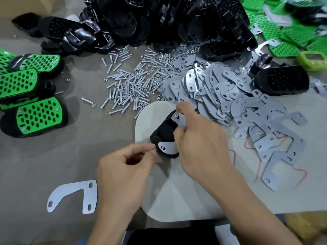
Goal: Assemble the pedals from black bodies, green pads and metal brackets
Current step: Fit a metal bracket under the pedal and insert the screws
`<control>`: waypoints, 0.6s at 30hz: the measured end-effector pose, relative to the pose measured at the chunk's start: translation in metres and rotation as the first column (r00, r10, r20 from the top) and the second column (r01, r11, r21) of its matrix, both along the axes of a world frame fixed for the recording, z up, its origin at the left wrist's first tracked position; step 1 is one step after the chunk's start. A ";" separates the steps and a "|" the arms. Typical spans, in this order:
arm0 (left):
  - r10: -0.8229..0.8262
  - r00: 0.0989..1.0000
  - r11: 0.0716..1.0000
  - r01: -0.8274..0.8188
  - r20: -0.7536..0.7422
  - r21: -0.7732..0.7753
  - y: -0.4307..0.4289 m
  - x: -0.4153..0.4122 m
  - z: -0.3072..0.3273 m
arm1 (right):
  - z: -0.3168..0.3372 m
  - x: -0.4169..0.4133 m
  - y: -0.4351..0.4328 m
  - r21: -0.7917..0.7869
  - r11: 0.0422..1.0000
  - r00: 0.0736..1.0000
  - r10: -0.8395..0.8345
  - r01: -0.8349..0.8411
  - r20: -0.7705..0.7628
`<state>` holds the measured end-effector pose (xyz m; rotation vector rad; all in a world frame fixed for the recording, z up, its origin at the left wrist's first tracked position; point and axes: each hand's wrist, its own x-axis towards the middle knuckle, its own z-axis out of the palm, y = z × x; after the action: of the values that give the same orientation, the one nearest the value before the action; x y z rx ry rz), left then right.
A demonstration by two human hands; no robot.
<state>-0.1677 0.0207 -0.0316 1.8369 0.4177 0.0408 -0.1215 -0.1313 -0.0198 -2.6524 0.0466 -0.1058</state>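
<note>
A black pedal body (163, 132) lies underside up on a pale mat (177, 200) in front of me. A metal bracket (168, 147) lies across its underside, with bolt ends showing at the near end and the far end (177, 116). My right hand (198, 138) grips the body and bracket from the right. My left hand (123, 165) pinches at the body's near-left corner with thumb and forefinger; what it pinches is too small to see. A loose bracket (74, 197) lies flat at the lower left.
Several finished pedals with green pads (38, 117) sit at the left. A heap of black bodies (159, 20) fills the back, green pads (292, 34) the back right. Bolts and nuts (132, 82) are strewn mid-table, beside a pile of brackets (230, 96). Another black body (281, 80) lies right.
</note>
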 end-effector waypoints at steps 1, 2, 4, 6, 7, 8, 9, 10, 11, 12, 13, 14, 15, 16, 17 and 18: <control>-0.023 1.000 1.000 0.023 -0.003 -0.016 0.001 0.000 0.002 | 0.000 0.000 0.000 -0.001 1.000 1.000 -0.002 0.002 -0.006; -0.048 0.999 0.999 0.048 -0.006 -0.020 0.000 0.001 0.003 | 0.001 0.000 0.001 -0.001 1.000 1.000 -0.004 0.004 -0.012; -0.079 0.997 0.997 0.079 -0.018 0.010 -0.001 0.004 0.004 | 0.002 -0.001 0.002 0.000 1.000 1.000 -0.016 0.016 -0.023; -0.084 0.995 0.996 0.085 -0.048 0.035 -0.003 0.009 0.003 | 0.004 -0.001 0.003 0.004 1.000 0.999 -0.031 0.031 -0.030; -0.085 0.994 0.996 0.087 -0.075 0.033 -0.003 0.011 0.003 | 0.004 -0.001 0.003 0.008 0.999 0.999 -0.033 0.033 -0.035; -0.093 0.990 0.995 0.097 -0.105 0.033 -0.001 0.013 0.002 | 0.005 -0.001 0.003 0.011 0.999 0.999 -0.032 0.033 -0.042; -0.106 0.985 0.993 0.112 -0.137 0.044 0.001 0.016 0.001 | 0.005 0.000 0.003 0.014 0.999 0.998 -0.030 0.031 -0.049; -0.119 0.979 0.989 0.131 -0.167 0.065 0.004 0.017 0.001 | 0.005 0.000 0.002 0.017 0.999 0.998 -0.029 0.030 -0.054; -0.132 0.973 0.985 0.150 -0.192 0.086 0.006 0.019 0.001 | 0.005 -0.001 0.002 0.022 0.999 0.998 -0.027 0.028 -0.057; -0.146 0.967 0.981 0.169 -0.207 0.096 0.008 0.020 0.002 | 0.006 -0.001 0.001 0.034 0.999 0.998 -0.024 0.025 -0.057; -0.164 0.962 0.977 0.189 -0.216 0.099 0.010 0.022 0.003 | 0.006 -0.002 0.000 0.050 0.999 0.998 -0.018 0.020 -0.054; -0.183 0.958 0.973 0.208 -0.222 0.098 0.011 0.023 0.003 | 0.006 -0.002 -0.002 0.066 0.998 0.999 -0.003 0.006 -0.050; -0.194 0.955 0.971 0.221 -0.226 0.097 0.011 0.023 0.004 | 0.007 -0.002 -0.006 0.080 0.997 0.998 0.024 -0.020 -0.052; -0.200 0.953 0.970 0.226 -0.229 0.093 0.011 0.023 0.005 | 0.008 -0.001 -0.010 0.101 0.994 0.996 0.056 -0.049 -0.068; -0.204 0.952 0.969 0.229 -0.231 0.088 0.012 0.023 0.005 | 0.010 0.000 -0.016 0.140 0.988 0.992 0.084 -0.070 -0.098; -0.203 0.951 0.970 0.227 -0.234 0.081 0.011 0.024 0.005 | 0.010 0.001 -0.023 0.202 0.977 0.987 0.101 -0.074 -0.127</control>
<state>-0.1442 0.0319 -0.0262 1.9923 0.3742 -0.3020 -0.1204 -0.1542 -0.0094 -2.4553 -0.0148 0.1046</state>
